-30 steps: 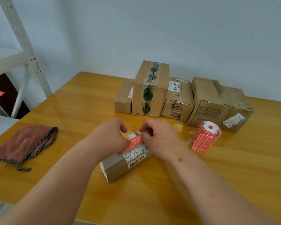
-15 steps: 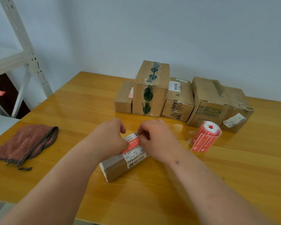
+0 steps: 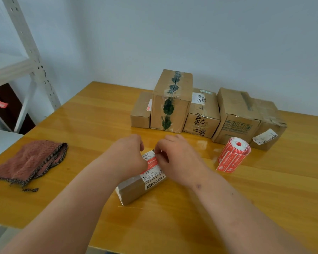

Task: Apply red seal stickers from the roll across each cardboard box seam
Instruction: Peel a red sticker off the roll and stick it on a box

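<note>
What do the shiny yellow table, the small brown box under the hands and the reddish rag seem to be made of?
The shiny yellow table looks like varnished wood: grain lines and glossy reflections. The small brown box appears to be plain matte cardboard, partly taped. The reddish rag seems a fuzzy, towel-like cloth with a woven dark hem.

Desk [image 3: 264, 208]: glossy yellow-brown wood, filling the lower and middle frame. Cloth [image 3: 28, 163]: reddish-brown, fuzzy, with a dark woven edging (a loose thread trails at its lower corner), lying crumpled on the desk at left of frame. Shelving unit [image 3: 33, 57]: pale grey metal with perforated uprights, upper left of the frame, beside the desk. Wall [image 3: 191, 33]: plain pale grey-blue, across the top of the frame.
</note>
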`<action>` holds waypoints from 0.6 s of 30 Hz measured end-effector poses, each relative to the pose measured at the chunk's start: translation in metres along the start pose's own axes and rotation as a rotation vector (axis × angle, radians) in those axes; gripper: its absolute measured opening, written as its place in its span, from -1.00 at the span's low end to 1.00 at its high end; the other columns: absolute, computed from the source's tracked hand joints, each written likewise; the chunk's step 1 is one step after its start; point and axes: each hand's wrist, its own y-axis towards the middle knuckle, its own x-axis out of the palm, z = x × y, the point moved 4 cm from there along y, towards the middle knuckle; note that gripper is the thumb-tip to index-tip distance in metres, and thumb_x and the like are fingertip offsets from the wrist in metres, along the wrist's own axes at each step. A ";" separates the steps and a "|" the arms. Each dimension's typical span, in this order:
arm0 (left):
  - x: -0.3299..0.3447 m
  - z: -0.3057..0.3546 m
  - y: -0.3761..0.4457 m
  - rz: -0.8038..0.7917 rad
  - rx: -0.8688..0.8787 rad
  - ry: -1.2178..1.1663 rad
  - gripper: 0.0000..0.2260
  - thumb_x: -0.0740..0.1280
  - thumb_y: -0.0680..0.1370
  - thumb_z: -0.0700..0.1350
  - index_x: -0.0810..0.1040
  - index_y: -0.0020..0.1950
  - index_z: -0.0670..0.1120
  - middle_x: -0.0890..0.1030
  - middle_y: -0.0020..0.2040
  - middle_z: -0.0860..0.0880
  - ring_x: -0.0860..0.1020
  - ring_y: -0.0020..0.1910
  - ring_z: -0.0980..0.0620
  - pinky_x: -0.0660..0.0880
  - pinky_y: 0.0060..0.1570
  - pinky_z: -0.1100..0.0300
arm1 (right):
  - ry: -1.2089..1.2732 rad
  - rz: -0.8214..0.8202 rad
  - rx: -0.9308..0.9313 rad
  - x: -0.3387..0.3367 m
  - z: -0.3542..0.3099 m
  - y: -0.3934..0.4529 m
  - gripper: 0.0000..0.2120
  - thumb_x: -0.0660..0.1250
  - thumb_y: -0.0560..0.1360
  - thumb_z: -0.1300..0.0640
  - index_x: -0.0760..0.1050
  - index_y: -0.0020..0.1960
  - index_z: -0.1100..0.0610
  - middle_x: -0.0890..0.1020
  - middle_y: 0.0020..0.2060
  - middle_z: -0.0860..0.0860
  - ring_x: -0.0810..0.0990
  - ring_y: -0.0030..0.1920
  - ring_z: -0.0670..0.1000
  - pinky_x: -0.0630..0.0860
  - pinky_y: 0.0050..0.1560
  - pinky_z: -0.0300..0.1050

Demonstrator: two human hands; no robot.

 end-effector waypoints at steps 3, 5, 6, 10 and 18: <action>0.001 0.003 -0.003 0.012 -0.005 0.075 -0.73 0.37 0.48 -0.12 0.38 0.12 0.01 0.46 -0.19 0.08 0.43 -0.26 0.16 0.32 -0.42 0.27 | 0.069 0.001 0.089 -0.005 0.004 -0.003 -0.83 0.34 0.49 0.06 0.51 0.08 0.00 0.38 -0.01 -0.08 0.41 -0.03 -0.08 0.49 -0.07 -0.20; 0.001 0.004 -0.007 0.032 -0.019 0.130 -0.70 0.36 0.49 -0.05 0.37 0.17 0.02 0.45 -0.18 0.09 0.47 -0.23 0.11 0.40 -0.35 0.22 | 0.142 -0.033 0.166 -0.009 0.008 -0.004 -0.61 0.39 0.47 0.01 0.41 0.27 -0.03 0.34 0.13 -0.11 0.43 0.06 -0.12 0.48 -0.03 -0.29; -0.001 0.004 -0.009 0.055 -0.026 0.176 -0.69 0.36 0.49 0.00 0.36 0.18 0.03 0.46 -0.17 0.09 0.49 -0.20 0.08 0.44 -0.30 0.19 | 0.177 -0.049 0.201 -0.010 0.011 -0.005 -0.51 0.40 0.46 0.00 0.35 0.34 -0.04 0.33 0.20 -0.12 0.43 0.13 -0.12 0.49 0.03 -0.28; -0.007 -0.003 -0.015 0.092 -0.057 0.285 -0.58 0.37 0.46 0.20 0.35 0.20 0.05 0.53 -0.02 0.06 0.52 -0.08 0.02 0.54 -0.14 0.08 | 0.213 -0.103 0.285 -0.008 0.016 -0.008 -0.44 0.36 0.49 -0.06 0.29 0.43 -0.02 0.38 0.32 -0.11 0.38 0.28 -0.12 0.37 0.26 -0.21; -0.010 -0.020 -0.011 0.005 -0.025 0.153 -0.68 0.32 0.55 0.12 0.46 0.29 0.11 0.55 0.03 0.16 0.51 0.00 0.10 0.50 -0.01 0.18 | 0.298 -0.117 0.390 -0.006 0.024 -0.013 -0.78 0.23 0.56 0.10 0.48 0.19 0.00 0.44 0.13 -0.10 0.41 0.03 -0.14 0.37 -0.05 -0.31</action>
